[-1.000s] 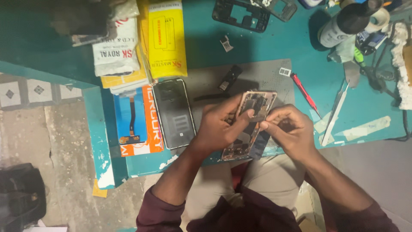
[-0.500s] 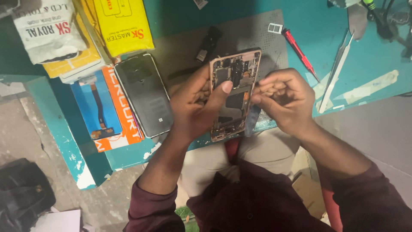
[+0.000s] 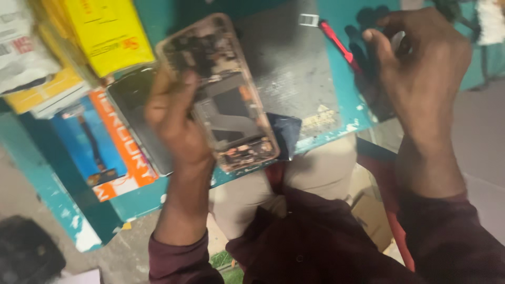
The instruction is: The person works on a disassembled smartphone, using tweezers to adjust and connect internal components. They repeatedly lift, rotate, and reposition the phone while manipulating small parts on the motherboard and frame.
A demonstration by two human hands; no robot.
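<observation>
The whole picture is blurred by motion, so the small parts inside the open phone point(image 3: 223, 94) cannot be told apart. The left hand point(image 3: 173, 118) covers the phone's left edge and part of the dark screen point(image 3: 131, 105) lying under it. The right hand point(image 3: 421, 68) hides what its fingers pinch; I cannot tell if it holds something. The red tool point(image 3: 336, 42) goes under this hand. The yellow box point(image 3: 105, 31) and white packet point(image 3: 21, 52) are cut by the picture's edge.
</observation>
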